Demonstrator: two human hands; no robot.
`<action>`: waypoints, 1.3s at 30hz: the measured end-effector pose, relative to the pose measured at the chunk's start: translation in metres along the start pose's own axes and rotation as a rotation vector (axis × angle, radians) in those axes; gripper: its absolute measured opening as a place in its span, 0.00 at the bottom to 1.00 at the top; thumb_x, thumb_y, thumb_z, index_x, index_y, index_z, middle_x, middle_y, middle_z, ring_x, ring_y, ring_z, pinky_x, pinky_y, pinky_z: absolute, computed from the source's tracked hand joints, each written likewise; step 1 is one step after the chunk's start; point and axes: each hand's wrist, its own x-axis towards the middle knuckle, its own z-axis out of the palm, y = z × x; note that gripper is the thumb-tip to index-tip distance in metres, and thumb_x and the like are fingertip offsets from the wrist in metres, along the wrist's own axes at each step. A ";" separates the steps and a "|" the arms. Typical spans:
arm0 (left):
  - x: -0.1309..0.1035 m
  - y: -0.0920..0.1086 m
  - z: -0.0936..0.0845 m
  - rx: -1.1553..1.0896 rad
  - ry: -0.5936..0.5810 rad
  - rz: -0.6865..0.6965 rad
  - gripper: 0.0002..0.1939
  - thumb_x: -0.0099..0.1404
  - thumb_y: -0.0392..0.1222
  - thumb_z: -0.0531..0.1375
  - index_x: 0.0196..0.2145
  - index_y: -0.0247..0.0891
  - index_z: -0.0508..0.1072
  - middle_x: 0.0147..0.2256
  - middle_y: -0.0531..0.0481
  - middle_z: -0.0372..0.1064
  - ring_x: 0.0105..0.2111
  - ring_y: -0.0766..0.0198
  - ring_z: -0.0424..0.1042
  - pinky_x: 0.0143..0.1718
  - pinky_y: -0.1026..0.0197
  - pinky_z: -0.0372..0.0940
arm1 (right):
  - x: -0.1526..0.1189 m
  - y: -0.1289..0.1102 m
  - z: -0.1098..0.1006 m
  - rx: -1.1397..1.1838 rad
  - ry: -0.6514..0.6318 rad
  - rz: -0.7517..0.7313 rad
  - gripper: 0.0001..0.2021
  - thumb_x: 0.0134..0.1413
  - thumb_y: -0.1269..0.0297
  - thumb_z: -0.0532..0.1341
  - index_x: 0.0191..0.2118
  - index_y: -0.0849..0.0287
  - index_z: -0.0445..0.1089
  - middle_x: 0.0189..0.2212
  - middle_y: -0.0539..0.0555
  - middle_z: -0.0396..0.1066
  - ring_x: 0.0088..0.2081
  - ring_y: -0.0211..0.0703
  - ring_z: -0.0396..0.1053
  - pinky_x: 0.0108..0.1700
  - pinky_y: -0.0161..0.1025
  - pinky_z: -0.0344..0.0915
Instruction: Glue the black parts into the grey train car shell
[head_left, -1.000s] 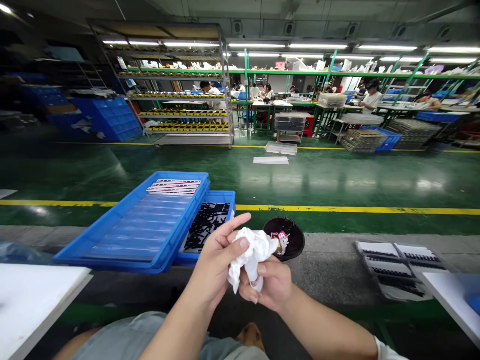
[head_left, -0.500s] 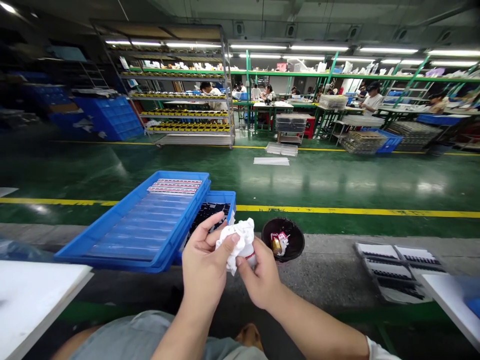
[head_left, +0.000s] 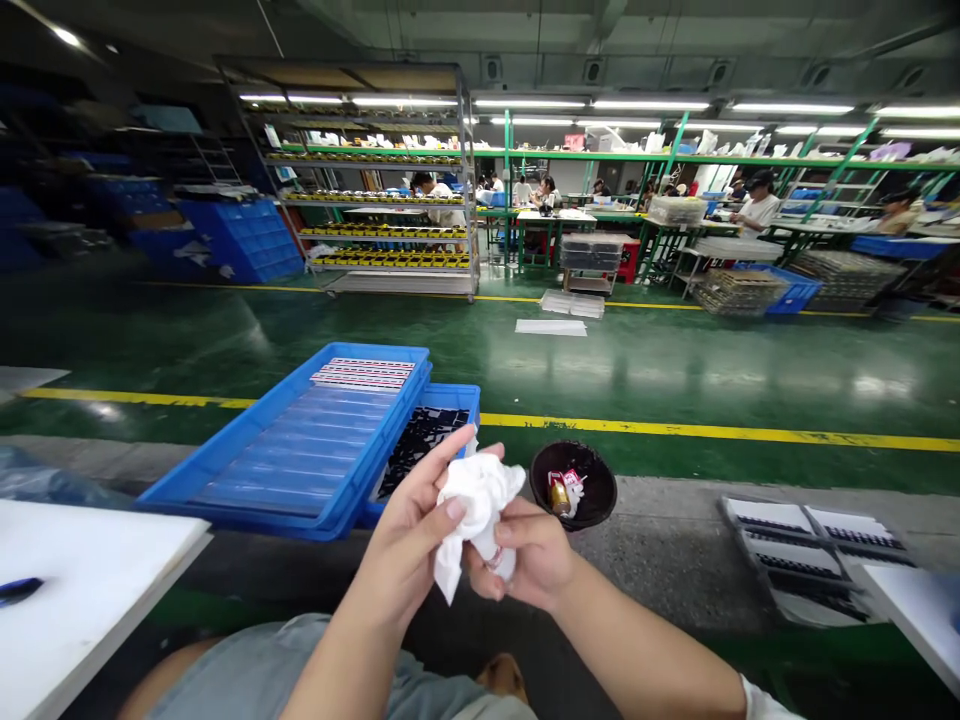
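In front of me my left hand (head_left: 409, 545) pinches a crumpled white cloth (head_left: 476, 490), thumb on the near side, one corner of the cloth hanging down. My right hand (head_left: 536, 560) is closed round a smooth white object with a red marking (head_left: 493, 560), perhaps a small bottle. The cloth lies over the top of this object, so its upper end is hidden. Both hands are close together, just left of and nearer than a dark waste bin (head_left: 596, 500) with bits of packaging inside.
Left of my hands, a blue tray (head_left: 165, 490) holds clear strips and red-and-white strips. A second blue bin (head_left: 474, 400) beside it contains black pieces. White tabletops (head_left: 90, 570) flank me. Trays with black parts (head_left: 780, 555) lie at right. Shelving (head_left: 471, 200) and several people are beyond.
The cloth has shifted and turned in my hands, with a corner now pointing down. My right hand has rotated, showing more of the white object. The view has swung slightly left.
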 end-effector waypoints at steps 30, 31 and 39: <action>-0.015 0.008 -0.018 0.149 0.459 0.327 0.50 0.54 0.46 0.72 0.68 0.35 0.55 0.35 0.46 0.81 0.53 0.52 0.73 0.50 0.58 0.70 | 0.027 0.034 0.028 -0.901 0.320 -0.479 0.10 0.54 0.61 0.65 0.42 0.57 0.76 0.35 0.53 0.73 0.36 0.42 0.68 0.39 0.38 0.63; -0.018 0.010 -0.019 0.135 0.438 0.326 0.48 0.54 0.46 0.72 0.67 0.35 0.57 0.34 0.46 0.81 0.52 0.52 0.74 0.50 0.57 0.70 | 0.028 0.032 0.026 -0.733 0.263 -0.396 0.13 0.51 0.58 0.67 0.40 0.59 0.75 0.31 0.52 0.72 0.31 0.40 0.67 0.34 0.36 0.63; -0.035 0.029 -0.028 0.055 0.158 0.233 0.43 0.53 0.46 0.72 0.64 0.37 0.64 0.29 0.47 0.79 0.33 0.57 0.79 0.36 0.61 0.72 | 0.037 0.037 0.014 0.145 -0.285 0.441 0.20 0.42 0.47 0.65 0.23 0.63 0.68 0.12 0.45 0.60 0.09 0.25 0.41 0.11 0.29 0.37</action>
